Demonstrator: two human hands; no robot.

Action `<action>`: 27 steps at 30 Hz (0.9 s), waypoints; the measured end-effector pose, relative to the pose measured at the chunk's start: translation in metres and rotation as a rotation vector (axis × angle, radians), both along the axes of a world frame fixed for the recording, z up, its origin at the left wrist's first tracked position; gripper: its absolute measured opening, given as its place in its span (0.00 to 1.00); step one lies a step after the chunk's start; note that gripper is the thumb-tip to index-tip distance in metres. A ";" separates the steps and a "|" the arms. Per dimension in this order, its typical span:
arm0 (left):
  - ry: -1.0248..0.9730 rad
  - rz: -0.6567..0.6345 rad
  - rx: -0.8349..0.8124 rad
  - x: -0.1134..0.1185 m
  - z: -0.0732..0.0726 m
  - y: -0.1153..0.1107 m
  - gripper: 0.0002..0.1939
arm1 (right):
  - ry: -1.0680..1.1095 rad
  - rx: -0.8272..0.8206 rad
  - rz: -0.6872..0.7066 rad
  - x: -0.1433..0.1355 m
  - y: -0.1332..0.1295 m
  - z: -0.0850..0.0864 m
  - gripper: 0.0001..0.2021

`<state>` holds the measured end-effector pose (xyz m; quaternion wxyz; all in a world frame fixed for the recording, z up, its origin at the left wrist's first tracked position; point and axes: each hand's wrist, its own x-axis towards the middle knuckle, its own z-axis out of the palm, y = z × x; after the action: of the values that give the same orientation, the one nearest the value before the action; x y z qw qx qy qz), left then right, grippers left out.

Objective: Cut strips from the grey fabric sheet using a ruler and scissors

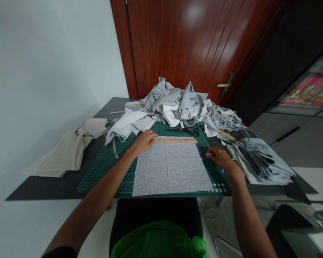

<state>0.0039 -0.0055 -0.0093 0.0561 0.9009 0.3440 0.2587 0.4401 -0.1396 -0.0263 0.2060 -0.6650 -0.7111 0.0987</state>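
A grey fabric piece (172,168) lies flat on the green cutting mat (104,168). Across its far edge runs a wooden ruler (176,141). My left hand (144,141) rests at the ruler's left end, its fingers together on the ruler and cloth. To the right of the fabric, my right hand (217,156) is over the mat with its fingers curled in; a small pale bit shows at the fingertips, too small to name. Black scissors (188,131) lie just beyond the ruler, handles to the right.
A heap of grey and white cloth (174,104) covers the table's back. Cream fabric (67,154) lies at the left; a stack of folded grey cloth (261,161) sits at the right. Behind stands a wooden door (177,43).
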 end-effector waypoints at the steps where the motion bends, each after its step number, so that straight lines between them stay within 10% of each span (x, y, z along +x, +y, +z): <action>1: 0.027 -0.001 0.014 0.008 -0.001 -0.007 0.17 | -0.001 -0.019 -0.006 -0.001 0.002 0.003 0.03; 7: 0.146 -0.002 0.057 0.056 -0.011 -0.050 0.23 | 0.082 -0.015 0.062 -0.020 0.017 0.027 0.05; 14: 0.193 0.308 0.028 0.065 -0.024 -0.070 0.25 | 0.299 0.193 0.318 -0.084 0.069 0.050 0.13; 27: 0.228 0.322 -0.017 0.067 -0.031 -0.073 0.28 | 0.423 0.155 0.521 -0.235 0.156 0.036 0.06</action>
<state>0.0709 -0.0783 -0.0398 -0.0180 0.8570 0.4902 0.1578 0.2052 0.0167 0.0097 0.3666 -0.4081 -0.8041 0.2290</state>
